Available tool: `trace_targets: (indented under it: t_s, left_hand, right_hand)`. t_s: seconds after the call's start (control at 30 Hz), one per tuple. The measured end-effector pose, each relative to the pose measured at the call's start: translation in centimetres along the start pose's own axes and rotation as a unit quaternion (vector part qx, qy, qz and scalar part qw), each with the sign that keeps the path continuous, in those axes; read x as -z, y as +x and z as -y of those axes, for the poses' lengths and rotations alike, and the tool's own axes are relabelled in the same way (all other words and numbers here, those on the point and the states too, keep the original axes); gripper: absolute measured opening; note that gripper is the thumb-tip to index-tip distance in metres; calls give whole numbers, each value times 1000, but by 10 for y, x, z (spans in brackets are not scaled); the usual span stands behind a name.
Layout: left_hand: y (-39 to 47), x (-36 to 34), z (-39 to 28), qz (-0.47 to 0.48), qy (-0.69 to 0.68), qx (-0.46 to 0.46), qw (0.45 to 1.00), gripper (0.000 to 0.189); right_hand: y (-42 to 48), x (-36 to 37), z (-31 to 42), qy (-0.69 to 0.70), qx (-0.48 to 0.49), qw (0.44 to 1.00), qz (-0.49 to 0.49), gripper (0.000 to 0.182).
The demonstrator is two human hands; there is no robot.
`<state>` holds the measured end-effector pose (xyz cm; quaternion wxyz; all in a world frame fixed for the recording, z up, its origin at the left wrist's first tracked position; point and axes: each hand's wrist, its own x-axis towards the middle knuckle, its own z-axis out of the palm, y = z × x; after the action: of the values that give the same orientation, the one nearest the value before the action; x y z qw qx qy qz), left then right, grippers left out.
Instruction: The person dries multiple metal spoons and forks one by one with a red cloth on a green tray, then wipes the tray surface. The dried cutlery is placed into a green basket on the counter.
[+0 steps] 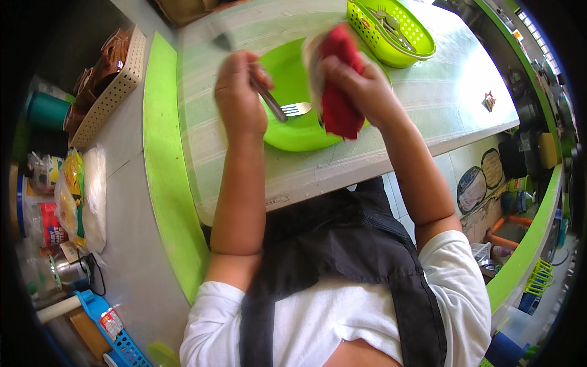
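My left hand (240,94) grips a metal utensil (271,102) by its handle. The handle slants down over a round green plate (286,59), and the blurred far end sticks out above my fist, so its kind is unclear. In my right hand (360,87) is a bunched red and whitish cloth (341,108), blurred at the top. A metal fork (297,109) shows over the plate between my hands, tines to the left; the cloth side hides its other end. The cloth is apart from the utensil in my left hand.
Behind the plate stands a perforated green basket (424,51) holding forks and spoons. A small wrapper (489,101) lies on the table (449,98) at right. On the left counter (124,206) are a beige basket (130,75) of brown mugs, plastic bags (95,197) and a blue rack (98,307).
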<state>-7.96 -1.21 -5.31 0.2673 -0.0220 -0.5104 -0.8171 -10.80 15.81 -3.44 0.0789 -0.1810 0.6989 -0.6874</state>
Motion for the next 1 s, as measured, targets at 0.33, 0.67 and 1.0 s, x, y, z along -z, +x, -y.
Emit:
trace_targets:
  t_s: [0.33, 0.67, 1.0]
  left_hand:
    - [-34, -30, 3, 269, 105, 193, 938, 18]
    - [-42, -28, 19, 231, 206, 24, 951, 13]
    - [-47, -38, 10, 207, 168, 68, 961, 20]
  right_hand:
    - [-5, 7, 8, 96, -8, 992, -83, 27]
    - [-7, 8, 32, -351, 373, 853, -101, 29]
    - [21, 50, 10, -307, 253, 860, -320, 29]
